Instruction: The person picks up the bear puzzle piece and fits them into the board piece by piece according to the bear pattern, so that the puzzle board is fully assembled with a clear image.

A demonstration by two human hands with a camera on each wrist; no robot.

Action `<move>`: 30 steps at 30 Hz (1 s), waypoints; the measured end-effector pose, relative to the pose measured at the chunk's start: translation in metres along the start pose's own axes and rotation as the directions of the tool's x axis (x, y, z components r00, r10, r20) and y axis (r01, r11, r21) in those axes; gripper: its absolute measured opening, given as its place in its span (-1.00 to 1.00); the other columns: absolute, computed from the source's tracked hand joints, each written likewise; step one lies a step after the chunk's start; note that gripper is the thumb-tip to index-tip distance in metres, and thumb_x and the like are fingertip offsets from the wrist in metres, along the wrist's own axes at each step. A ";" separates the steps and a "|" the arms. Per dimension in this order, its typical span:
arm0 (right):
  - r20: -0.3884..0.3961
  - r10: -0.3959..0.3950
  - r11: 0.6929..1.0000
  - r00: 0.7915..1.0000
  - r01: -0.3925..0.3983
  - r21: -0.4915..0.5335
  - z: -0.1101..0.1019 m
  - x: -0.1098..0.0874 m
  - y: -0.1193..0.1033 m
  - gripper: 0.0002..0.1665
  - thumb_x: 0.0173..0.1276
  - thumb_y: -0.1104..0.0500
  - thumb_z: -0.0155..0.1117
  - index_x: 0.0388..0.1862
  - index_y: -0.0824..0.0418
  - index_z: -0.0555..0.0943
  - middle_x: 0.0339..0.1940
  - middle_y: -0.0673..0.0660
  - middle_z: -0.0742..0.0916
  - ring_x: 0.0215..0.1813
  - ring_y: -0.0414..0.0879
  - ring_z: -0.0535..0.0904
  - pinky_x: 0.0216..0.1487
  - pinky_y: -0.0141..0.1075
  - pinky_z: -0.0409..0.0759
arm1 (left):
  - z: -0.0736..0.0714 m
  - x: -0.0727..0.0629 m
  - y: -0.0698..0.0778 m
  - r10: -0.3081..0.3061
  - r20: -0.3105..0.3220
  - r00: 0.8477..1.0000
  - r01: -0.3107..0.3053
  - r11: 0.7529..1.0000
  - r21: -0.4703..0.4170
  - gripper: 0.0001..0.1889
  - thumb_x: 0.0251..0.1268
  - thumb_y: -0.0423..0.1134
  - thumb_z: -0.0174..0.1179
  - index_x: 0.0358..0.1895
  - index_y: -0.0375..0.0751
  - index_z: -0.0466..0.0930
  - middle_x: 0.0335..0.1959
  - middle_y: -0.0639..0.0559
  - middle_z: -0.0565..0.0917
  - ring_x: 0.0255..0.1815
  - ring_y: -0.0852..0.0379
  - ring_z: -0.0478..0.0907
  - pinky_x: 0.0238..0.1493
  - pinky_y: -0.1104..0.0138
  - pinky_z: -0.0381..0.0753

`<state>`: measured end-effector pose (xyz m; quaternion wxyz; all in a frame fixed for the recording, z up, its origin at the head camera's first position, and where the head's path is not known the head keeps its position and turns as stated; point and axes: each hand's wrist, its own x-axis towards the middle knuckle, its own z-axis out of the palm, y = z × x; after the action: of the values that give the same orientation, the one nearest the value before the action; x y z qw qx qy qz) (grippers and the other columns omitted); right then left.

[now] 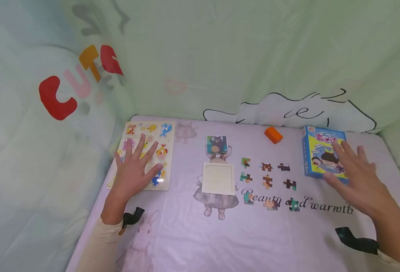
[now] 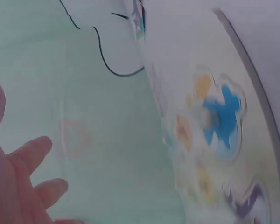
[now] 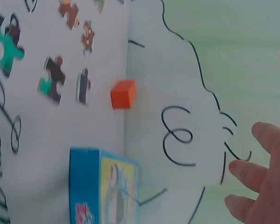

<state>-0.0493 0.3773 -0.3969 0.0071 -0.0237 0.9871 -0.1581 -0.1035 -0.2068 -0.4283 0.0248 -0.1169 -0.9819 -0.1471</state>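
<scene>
My left hand (image 1: 133,172), fingers spread, overlaps a peg puzzle board (image 1: 170,151) with sea-animal pictures in the head view. Over on the right, my right hand (image 1: 359,177) has its fingers apart in front of a blue and yellow box (image 1: 322,151). Neither hand holds anything. Between them lies a square white puzzle frame (image 1: 218,179), with a small bear picture card (image 1: 216,145) just behind it. Several loose jigsaw pieces (image 1: 267,182) are laid out in rows to the right of the frame; they also show in the right wrist view.
An orange block (image 1: 273,135) lies near the back edge, left of the box. A pale printed cloth (image 1: 254,238) covers the table. Green curtain fabric (image 1: 193,68) hangs behind and at the sides.
</scene>
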 end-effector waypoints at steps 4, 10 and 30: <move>0.065 0.007 0.997 0.998 -0.012 0.077 0.007 0.014 -0.015 0.01 0.55 -0.20 0.04 0.70 -0.10 -0.30 0.68 0.41 -0.03 0.60 0.55 -0.12 0.22 0.64 0.04 | 0.014 0.001 0.014 0.030 -0.049 0.998 -0.038 0.982 -0.183 -0.32 0.53 0.25 -0.06 0.61 0.18 0.15 0.71 -0.01 -0.04 0.70 -0.32 -0.22 0.43 -0.49 -0.14; 0.102 -0.029 0.990 0.994 0.015 0.137 0.022 0.041 -0.042 -0.06 0.57 -0.25 0.01 0.70 -0.19 -0.24 0.56 0.45 0.33 0.46 0.58 0.21 0.19 0.57 0.21 | 0.042 0.010 0.044 0.052 -0.054 0.997 -0.070 0.912 -0.404 -0.38 0.57 0.12 -0.01 0.58 0.05 0.24 0.67 0.04 0.13 0.69 -0.10 0.00 0.58 -0.14 0.08; 0.260 -0.097 0.959 0.961 0.021 0.282 0.079 0.106 -0.081 -0.26 0.53 -0.35 0.02 0.39 0.14 0.53 0.17 0.27 0.69 0.16 0.18 0.54 0.09 0.10 0.63 | 0.115 0.054 0.084 0.059 0.004 0.998 -0.045 0.808 -0.587 -0.67 0.27 -0.08 0.41 0.03 -0.11 0.71 0.09 0.04 0.68 0.18 0.07 0.58 0.19 0.14 0.58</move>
<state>-0.1496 0.2709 -0.4474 0.1407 -0.0736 0.9438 -0.2898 -0.1376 -0.0830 -0.5104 -0.0192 -0.1471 -0.8853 -0.4407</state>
